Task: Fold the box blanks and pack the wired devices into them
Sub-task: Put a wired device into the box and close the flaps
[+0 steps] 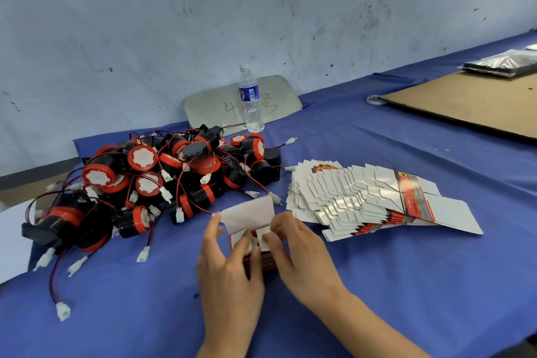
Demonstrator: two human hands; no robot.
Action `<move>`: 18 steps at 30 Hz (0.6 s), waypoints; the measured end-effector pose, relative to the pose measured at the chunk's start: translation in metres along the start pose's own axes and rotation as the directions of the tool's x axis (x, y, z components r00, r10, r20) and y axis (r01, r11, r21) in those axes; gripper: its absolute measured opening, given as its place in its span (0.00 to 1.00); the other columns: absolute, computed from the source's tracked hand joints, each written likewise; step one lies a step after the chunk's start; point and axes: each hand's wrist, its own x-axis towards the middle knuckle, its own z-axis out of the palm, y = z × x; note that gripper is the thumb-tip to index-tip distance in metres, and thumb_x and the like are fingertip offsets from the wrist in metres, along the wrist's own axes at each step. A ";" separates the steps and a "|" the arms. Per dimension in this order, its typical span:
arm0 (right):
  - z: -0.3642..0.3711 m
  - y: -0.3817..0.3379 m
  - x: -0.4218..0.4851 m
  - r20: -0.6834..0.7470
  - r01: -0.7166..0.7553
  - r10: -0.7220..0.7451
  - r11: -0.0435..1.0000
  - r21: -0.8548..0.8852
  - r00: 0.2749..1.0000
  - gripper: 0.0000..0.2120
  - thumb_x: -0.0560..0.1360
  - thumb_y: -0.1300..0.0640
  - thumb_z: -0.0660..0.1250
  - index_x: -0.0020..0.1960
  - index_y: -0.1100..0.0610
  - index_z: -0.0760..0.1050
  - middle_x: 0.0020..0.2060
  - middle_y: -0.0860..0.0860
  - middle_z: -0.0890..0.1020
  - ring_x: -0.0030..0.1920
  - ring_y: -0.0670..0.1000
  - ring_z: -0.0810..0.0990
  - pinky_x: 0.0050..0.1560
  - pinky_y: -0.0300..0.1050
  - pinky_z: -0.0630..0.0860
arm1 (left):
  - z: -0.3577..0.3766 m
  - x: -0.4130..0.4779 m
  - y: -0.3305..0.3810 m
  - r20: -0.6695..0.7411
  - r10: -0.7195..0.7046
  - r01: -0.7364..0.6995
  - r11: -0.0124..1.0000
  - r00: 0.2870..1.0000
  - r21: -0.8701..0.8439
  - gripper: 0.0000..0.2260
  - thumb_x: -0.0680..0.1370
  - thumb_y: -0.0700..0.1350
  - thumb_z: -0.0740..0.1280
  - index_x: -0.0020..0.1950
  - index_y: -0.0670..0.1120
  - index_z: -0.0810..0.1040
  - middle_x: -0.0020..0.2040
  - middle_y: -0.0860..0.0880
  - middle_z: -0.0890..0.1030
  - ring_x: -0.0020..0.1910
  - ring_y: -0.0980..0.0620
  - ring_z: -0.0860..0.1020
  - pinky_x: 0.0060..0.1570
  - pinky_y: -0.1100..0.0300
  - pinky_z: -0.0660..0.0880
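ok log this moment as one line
step: folding box flaps | left hand: on box | right hand: pinching flap | devices: piled left | blanks: stacked right

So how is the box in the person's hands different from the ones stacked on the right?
The box in the hands is opened into shape, its white flaps raised; the stacked blanks lie flat and fanned out on the blue cloth. The left hand and right hand both grip the box; nothing touches the stack. The held one is single, the blanks many. Both show white card with red and black print.
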 end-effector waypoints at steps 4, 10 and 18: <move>0.000 0.001 0.000 0.015 -0.026 0.025 0.999 0.046 1.000 0.06 0.80 0.53 0.61 0.55 0.49 0.65 0.47 0.49 0.80 0.48 0.49 0.77 0.47 0.48 0.75 | 0.001 0.000 -0.005 -0.062 -0.021 0.017 0.998 0.998 -0.063 0.10 0.68 0.35 0.77 0.47 0.42 0.84 0.64 0.42 0.68 0.51 0.44 0.76 0.40 0.47 0.78; 0.009 0.005 -0.001 -0.003 -0.085 0.087 0.975 0.207 0.996 0.21 0.78 0.56 0.63 0.67 0.44 0.60 0.48 0.43 0.78 0.54 0.42 0.75 0.53 0.32 0.71 | 0.005 -0.001 -0.004 0.036 0.074 -0.066 0.980 0.997 -0.186 0.09 0.75 0.38 0.70 0.55 0.44 0.83 0.54 0.54 0.76 0.50 0.53 0.78 0.46 0.62 0.75; -0.008 0.003 0.002 -0.489 0.034 0.143 0.942 0.335 0.861 0.06 0.74 0.44 0.61 0.48 0.42 0.74 0.42 0.42 0.72 0.43 0.44 0.74 0.43 0.33 0.69 | -0.008 0.003 -0.002 0.249 0.310 -0.179 0.881 0.918 -0.437 0.15 0.70 0.59 0.72 0.49 0.50 0.84 0.55 0.58 0.76 0.54 0.64 0.77 0.51 0.74 0.70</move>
